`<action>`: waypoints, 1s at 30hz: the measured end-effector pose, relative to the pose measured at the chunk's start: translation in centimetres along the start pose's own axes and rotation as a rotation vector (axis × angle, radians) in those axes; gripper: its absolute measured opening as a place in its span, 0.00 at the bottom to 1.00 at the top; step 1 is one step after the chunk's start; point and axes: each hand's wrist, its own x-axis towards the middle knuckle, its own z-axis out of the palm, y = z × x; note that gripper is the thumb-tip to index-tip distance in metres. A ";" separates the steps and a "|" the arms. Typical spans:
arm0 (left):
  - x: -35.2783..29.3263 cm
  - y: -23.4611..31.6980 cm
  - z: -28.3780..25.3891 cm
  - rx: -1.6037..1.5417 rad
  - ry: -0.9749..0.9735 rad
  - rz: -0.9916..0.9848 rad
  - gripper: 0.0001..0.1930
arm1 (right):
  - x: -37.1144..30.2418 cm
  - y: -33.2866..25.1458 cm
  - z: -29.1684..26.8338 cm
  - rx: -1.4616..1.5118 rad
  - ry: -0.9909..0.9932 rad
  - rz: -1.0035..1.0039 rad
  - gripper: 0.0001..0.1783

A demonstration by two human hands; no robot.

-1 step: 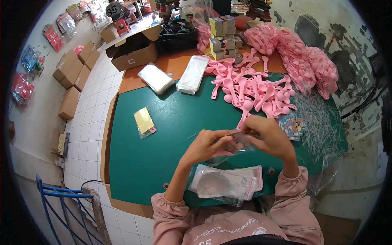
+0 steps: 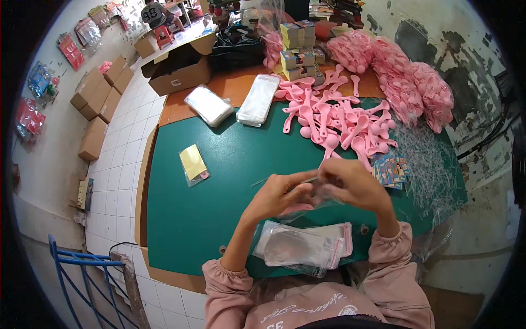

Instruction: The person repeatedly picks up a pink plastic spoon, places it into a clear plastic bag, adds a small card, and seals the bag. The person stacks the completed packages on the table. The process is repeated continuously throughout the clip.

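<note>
My left hand [image 2: 280, 196] is closed on a clear plastic bag [image 2: 329, 204] above the green table. A pink spoon [image 2: 297, 208] shows beneath its fingers; whether it lies inside the bag I cannot tell. Bent over the bag's other end, my right hand [image 2: 357, 183] pinches the film, its fingertips smeared by motion. Below both hands lies a loose stack of clear flat bags [image 2: 301, 244]. A heap of pink measuring spoons [image 2: 342, 120] spreads just beyond the right hand. Beside that hand are some printed cards [image 2: 392, 171].
A bag with a yellow card [image 2: 193, 162] lies on the green table [image 2: 186, 230] at left. Two packs of clear bags [image 2: 258, 100] and banded card stacks [image 2: 298, 52] stand farther back. Bulging bags of pink spoons [image 2: 408, 82] and shredded clear film [image 2: 427, 164] line the right side.
My right hand has shifted slightly along the bag, and the film between my hands is more blurred. My left hand stays nearly in place.
</note>
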 end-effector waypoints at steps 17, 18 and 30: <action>-1.7 -4.1 -3.5 -0.179 0.044 -0.298 0.16 | -1.8 6.9 3.8 0.803 -0.116 0.462 0.10; -1.6 -4.2 -3.5 -0.181 0.042 -0.301 0.16 | -1.9 7.2 3.8 0.855 -0.118 0.516 0.09; -2.2 -5.6 0.6 -0.571 0.188 -0.225 0.27 | -0.1 4.5 5.5 0.313 0.280 0.323 0.11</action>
